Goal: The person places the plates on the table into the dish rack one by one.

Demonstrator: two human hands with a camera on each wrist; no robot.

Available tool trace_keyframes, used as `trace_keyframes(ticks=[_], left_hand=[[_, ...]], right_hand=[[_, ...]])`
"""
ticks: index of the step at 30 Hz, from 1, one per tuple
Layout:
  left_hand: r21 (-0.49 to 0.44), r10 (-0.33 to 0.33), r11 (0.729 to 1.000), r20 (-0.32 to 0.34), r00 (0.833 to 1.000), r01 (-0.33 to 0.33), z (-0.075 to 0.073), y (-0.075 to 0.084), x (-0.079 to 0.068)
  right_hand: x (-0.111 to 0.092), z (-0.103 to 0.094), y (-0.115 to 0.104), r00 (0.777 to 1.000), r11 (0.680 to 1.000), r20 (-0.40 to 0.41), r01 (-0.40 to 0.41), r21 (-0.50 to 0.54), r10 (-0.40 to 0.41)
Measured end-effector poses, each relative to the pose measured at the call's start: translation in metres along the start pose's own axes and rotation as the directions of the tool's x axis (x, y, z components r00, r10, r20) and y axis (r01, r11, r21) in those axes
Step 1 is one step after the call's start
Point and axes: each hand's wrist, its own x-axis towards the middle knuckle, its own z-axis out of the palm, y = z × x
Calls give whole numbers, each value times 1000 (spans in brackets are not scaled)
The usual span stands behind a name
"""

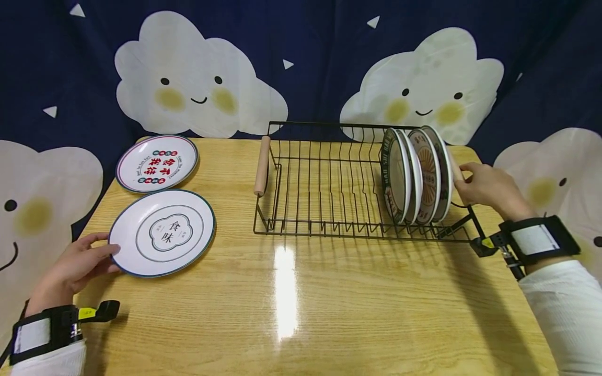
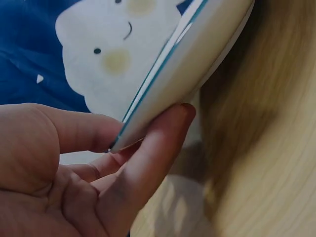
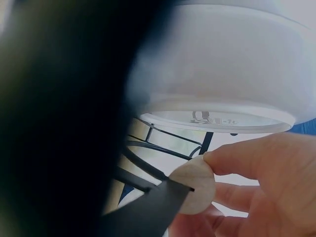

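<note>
My left hand (image 1: 87,263) pinches the near left rim of a white plate (image 1: 136,224) with a blue edge and a flower-shaped emblem. In the left wrist view, the thumb lies on the face of this plate (image 2: 182,74) and fingers are under its bottom; it tilts over the wood. My right hand (image 1: 489,188) grips the wooden handle (image 1: 457,177) at the right end of a black wire dish rack (image 1: 324,230). The right wrist view shows fingers round the round end of that handle (image 3: 195,185). Several patterned plates (image 1: 425,177) stand upright in the rack's right end.
Behind the held plate lies another white plate (image 1: 157,162) with red lettering. A second wooden handle (image 1: 262,166) is at the rack's left end. The wooden table (image 1: 367,303) ends at a dark blue curtain (image 1: 310,31) with cloud faces.
</note>
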Motion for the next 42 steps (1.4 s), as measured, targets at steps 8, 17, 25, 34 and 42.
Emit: trace_keyframes(ticks=[8, 17, 25, 34, 42], left_hand=[[-165, 74, 983, -34, 997, -78, 14, 1, -8], [-271, 104, 954, -92, 990, -126, 23, 4, -13], [-378, 115, 915, -96, 989, -143, 30, 10, -12], [-407, 70, 905, -149, 986, -125, 39, 17, -8], [-546, 159, 810, -148, 976, -215, 51, 31, -17]], right_hand=[[0, 0, -3, 1000, 1000, 8, -3, 9, 2], [1, 2, -5, 1000, 1000, 3, 2, 12, -2], [1, 2, -5, 1000, 1000, 3, -1, 19, 1], [0, 1, -2, 1000, 999, -16, -2, 34, 2], [-2, 2, 5, 999, 999, -35, 7, 33, -6]])
